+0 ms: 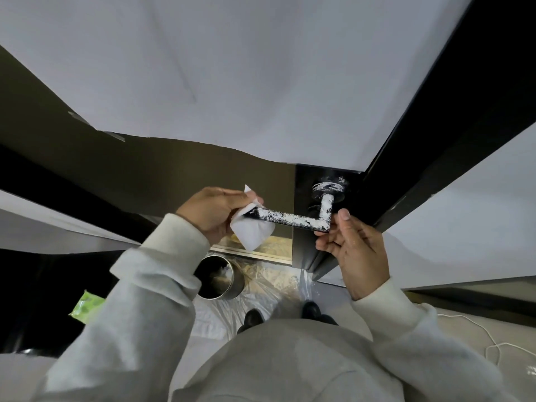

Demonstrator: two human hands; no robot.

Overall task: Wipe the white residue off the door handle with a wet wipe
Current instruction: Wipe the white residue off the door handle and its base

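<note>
A black lever door handle (293, 220) sticks out from the dark door edge, coated in patchy white residue along its bar, neck and round rose (327, 187). My left hand (213, 211) grips a white wet wipe (252, 233) and wraps it round the free left end of the handle. My right hand (352, 246) holds the bend of the handle from below, thumb up beside the corner and fingers curled under it.
A black door frame (452, 134) runs up to the right, with white paper covering the door and walls. Below stand a metal bin (219, 278), a green wipe packet (85, 306) on a dark surface, clear plastic sheeting on the floor, and a white cord (493, 343).
</note>
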